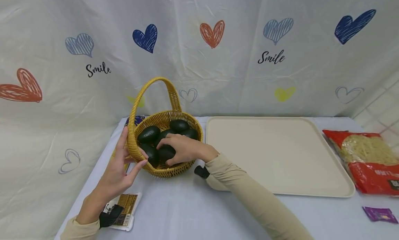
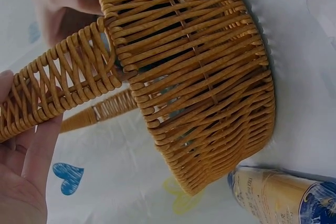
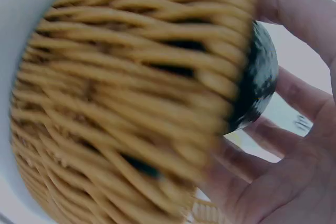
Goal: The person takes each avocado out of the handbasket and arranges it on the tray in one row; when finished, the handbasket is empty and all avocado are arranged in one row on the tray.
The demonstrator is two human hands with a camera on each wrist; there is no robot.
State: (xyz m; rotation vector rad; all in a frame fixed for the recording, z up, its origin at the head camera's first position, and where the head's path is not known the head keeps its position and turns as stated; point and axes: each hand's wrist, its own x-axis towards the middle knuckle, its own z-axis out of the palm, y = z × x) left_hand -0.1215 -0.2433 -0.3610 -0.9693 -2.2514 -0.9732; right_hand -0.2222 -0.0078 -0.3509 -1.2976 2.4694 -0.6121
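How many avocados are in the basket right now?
5 visible in the basket: back left, back, right, front left, one under the right hand. More may be hidden.

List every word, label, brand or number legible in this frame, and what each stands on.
"Smile" on the backdrop cloth, left, near the grey-blue heart.
"Smile" on the same cloth, right, under the pale blue heart.
Red noodle packet: white print, too small to read.
Brown-label packet by the left hand: unreadable.
Purple sachet: unreadable.
Blue-and-gold packet: blurred.

Only readable word is "Smile", printed twice on the heart-pattern backdrop [image 1: 199, 60] behind the hands. Print on the red noodle bag [image 1: 368, 160] and other packets is too small.
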